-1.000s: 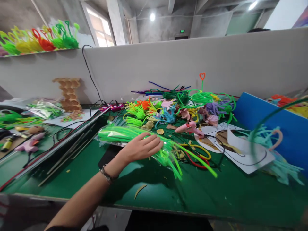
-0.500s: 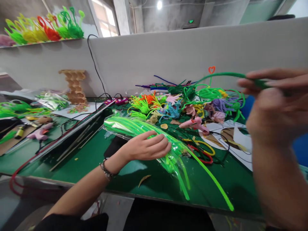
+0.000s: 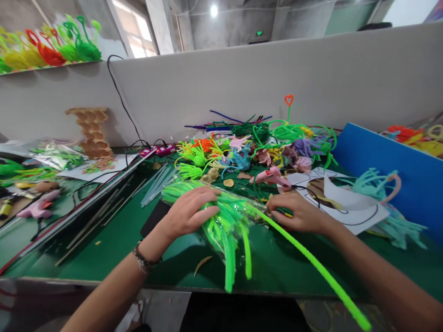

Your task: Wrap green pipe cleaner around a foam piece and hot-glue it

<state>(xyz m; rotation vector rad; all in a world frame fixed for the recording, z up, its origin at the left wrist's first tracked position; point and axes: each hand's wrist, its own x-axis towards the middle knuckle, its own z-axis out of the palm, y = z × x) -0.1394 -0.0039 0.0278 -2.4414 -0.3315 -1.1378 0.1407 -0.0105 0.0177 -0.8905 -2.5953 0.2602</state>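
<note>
A clear plastic bag of bright green pipe cleaners [image 3: 228,221] lies across the green table, several ends fanning out of it. My left hand [image 3: 192,210] rests over its upper part, fingers curled on one side and thumb on the other. One long lime pipe cleaner [image 3: 311,256] runs from the bag past the front edge. Just right of the bag, my right hand [image 3: 294,212] is low at the table, fingers bent together beside a yellow-and-dark piece; what they hold is hidden. Behind it lies a pink glue gun [image 3: 272,177].
Bundles of coloured pipe cleaners [image 3: 238,157] are heaped along the grey partition [image 3: 242,83]. A blue board [image 3: 387,170] stands at right, near white paper [image 3: 367,210] and pale-blue bundles [image 3: 374,184]. Glue sticks [image 3: 157,186], thin rods [image 3: 100,216] and another glue gun [image 3: 39,207] lie left.
My right hand has come down from the upper right, where it held a dark green pipe cleaner, to the table beside the bag. My left hand stays on the bag. The view has shifted right.
</note>
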